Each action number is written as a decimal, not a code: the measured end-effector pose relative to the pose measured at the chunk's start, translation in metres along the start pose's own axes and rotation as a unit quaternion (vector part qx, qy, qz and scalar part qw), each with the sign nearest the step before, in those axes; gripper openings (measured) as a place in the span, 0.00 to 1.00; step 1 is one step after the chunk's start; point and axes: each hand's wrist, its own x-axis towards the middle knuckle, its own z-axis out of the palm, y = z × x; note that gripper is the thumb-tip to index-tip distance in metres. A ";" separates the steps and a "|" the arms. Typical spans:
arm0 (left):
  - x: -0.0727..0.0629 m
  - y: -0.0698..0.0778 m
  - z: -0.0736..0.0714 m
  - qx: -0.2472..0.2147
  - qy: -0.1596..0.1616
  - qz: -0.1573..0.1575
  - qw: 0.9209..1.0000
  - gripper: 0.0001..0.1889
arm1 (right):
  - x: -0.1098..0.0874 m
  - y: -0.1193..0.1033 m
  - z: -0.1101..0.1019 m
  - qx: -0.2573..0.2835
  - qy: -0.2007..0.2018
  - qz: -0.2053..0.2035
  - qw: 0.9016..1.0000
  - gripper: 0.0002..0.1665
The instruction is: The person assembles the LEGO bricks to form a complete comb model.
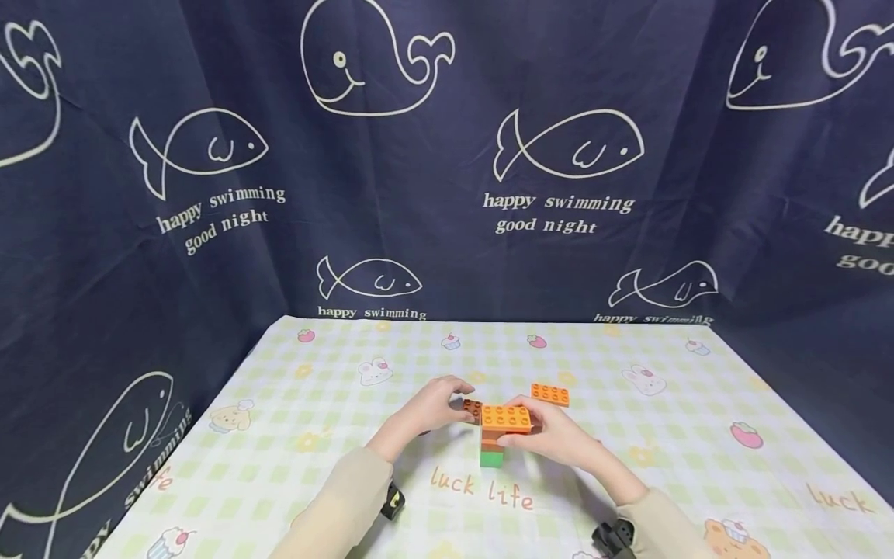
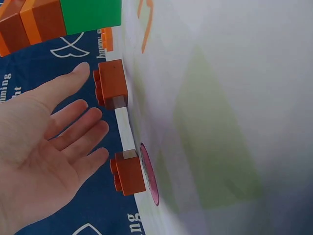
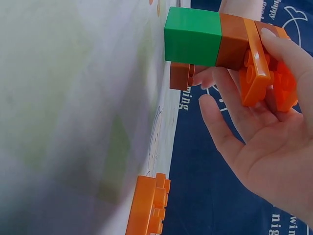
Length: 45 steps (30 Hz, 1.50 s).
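Observation:
A stack of building blocks has a green block at the bottom, with brown and orange blocks above it and an orange studded piece on top. My right hand grips this stack by its upper blocks, thumb on the near side and fingers behind. To the left, my left hand reaches over the table with thumb and fingers spread, holding nothing. Its thumb tip is close to a brown block standing on the table. A second brown block sits beyond its little finger.
A loose orange block lies behind the right hand. The table wears a checked cloth printed with cartoons and lettering. A dark blue curtain with fish drawings rises along the back and sides.

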 end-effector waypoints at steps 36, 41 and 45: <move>-0.006 -0.005 0.002 -0.044 0.016 -0.006 0.999 0.18 | -0.004 0.002 0.003 -0.005 0.005 -0.023 1.000 0.20; -0.008 -0.008 -0.005 -0.080 0.021 -0.013 0.996 0.19 | -0.005 -0.003 0.001 -0.017 0.010 -0.015 1.000 0.20; -0.012 -0.011 -0.008 -0.110 0.021 -0.009 0.994 0.18 | -0.005 -0.004 0.000 -0.025 0.009 -0.015 1.000 0.20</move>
